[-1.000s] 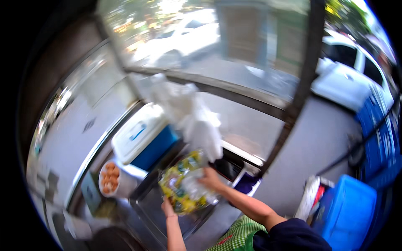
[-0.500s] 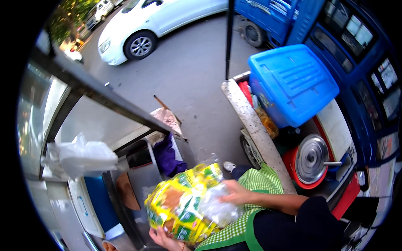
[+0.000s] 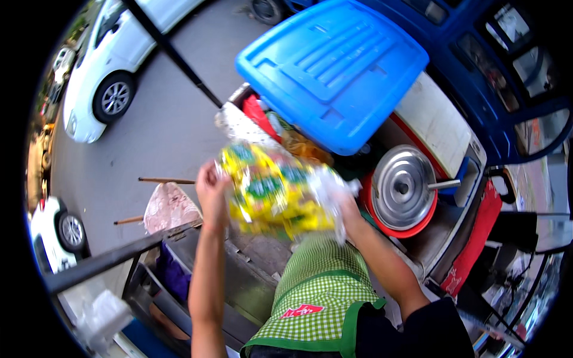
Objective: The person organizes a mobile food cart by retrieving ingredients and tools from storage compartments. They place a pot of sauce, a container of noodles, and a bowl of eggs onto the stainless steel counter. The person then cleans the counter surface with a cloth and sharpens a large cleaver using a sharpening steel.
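I hold a clear plastic bag of yellow and green packets (image 3: pixel 274 191), blurred by motion, up over the cart. My left hand (image 3: pixel 212 185) has curled fingers gripping its left end. My right hand (image 3: pixel 345 206) grips the crumpled clear plastic at its right end, fingers partly hidden. Just beyond the bag is a big blue lidded plastic box (image 3: pixel 331 68), with red and orange bags (image 3: pixel 301 146) beside it. Right of my right hand, a round steel lid (image 3: pixel 403 185) with a handle lying across it sits on a red tub (image 3: pixel 391 230). My green checked apron (image 3: pixel 310 286) is below.
A dark metal post (image 3: pixel 173 48) and a frame rail (image 3: pixel 95 268) edge the stall. Left are a pink cloth with wooden sticks (image 3: pixel 167 212), purple cloth (image 3: pixel 171 274) and white plastic bags (image 3: pixel 101 319). A white car (image 3: pixel 89 113) and blue vehicle (image 3: pixel 465 53) stand beyond.
The view has swung right from the stall's counter toward the blue box and red tub. My hands have lifted the bag of packets off the counter area, up toward the box.
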Demonstrator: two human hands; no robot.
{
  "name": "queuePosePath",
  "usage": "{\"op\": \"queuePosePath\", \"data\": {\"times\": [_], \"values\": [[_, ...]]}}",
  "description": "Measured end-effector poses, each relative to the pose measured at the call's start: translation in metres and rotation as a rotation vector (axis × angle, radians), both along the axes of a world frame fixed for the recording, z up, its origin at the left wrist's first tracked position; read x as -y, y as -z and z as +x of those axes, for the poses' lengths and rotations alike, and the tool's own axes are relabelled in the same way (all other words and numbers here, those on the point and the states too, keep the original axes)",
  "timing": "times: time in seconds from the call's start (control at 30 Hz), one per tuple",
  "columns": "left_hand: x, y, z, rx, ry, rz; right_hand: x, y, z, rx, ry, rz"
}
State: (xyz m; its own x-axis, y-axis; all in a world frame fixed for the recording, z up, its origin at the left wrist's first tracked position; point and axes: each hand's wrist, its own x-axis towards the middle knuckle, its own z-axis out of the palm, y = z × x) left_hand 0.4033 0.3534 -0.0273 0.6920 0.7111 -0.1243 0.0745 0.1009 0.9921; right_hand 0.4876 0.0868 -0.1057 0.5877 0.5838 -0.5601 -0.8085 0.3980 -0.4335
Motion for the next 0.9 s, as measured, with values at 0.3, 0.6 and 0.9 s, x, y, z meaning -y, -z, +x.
{"op": "queuePosePath", "data": {"times": [0.3,0.6,0.9], "values": [[-0.017,0.17,0.084,-0.446,0.054,-0.172,0.022,0.104,0.039,0.074,0.054,-0.622],[0.04,0.226,0.003,-0.849,0.492,-0.43,0.104,0.094,-0.063,-0.089,0.371,-1.075],[0.165,0.235,0.095,-0.569,1.112,-0.176,0.151,0.05,-0.118,-0.057,-0.018,-1.516]]}}
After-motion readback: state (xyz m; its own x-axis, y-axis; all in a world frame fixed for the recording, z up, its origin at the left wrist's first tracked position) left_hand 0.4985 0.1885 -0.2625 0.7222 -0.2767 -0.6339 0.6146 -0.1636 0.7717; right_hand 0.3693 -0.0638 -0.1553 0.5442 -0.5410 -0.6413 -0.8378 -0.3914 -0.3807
